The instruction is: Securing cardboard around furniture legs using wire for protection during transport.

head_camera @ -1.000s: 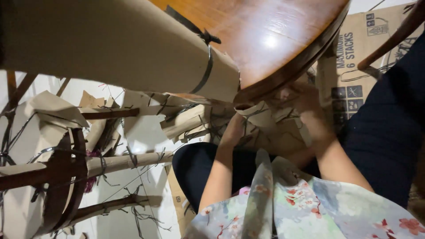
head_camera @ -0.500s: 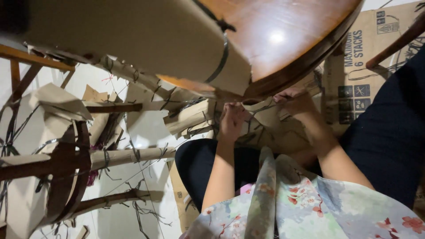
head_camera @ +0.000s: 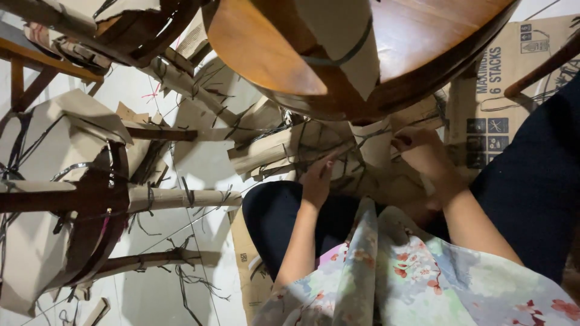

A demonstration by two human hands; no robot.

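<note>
A dark wooden chair seat (head_camera: pixel 417 36) tilts over my lap, partly wrapped in brown cardboard held by a black strap (head_camera: pixel 344 57). Below it, a cardboard-wrapped chair part (head_camera: pixel 284 151) with black strapping crosses in front of me. My left hand (head_camera: pixel 317 181) rests on that brown wrapping, fingers pinching at the paper and straps. My right hand (head_camera: pixel 423 154) grips the brown paper wrapping (head_camera: pixel 377 148) just under the seat's edge. What lies beneath my fingers is hidden.
Another wrapped wooden chair (head_camera: pixel 90 199) lies on its side at the left on the white floor, with torn cardboard and loose black straps (head_camera: pixel 187 278) scattered around. A printed cardboard box (head_camera: pixel 501 96) stands at the right. My dark trousers and floral top fill the bottom.
The chair seat has swung left and closer to the camera. My left hand has dropped slightly lower on the wrapping; my right hand stays under the seat's edge.
</note>
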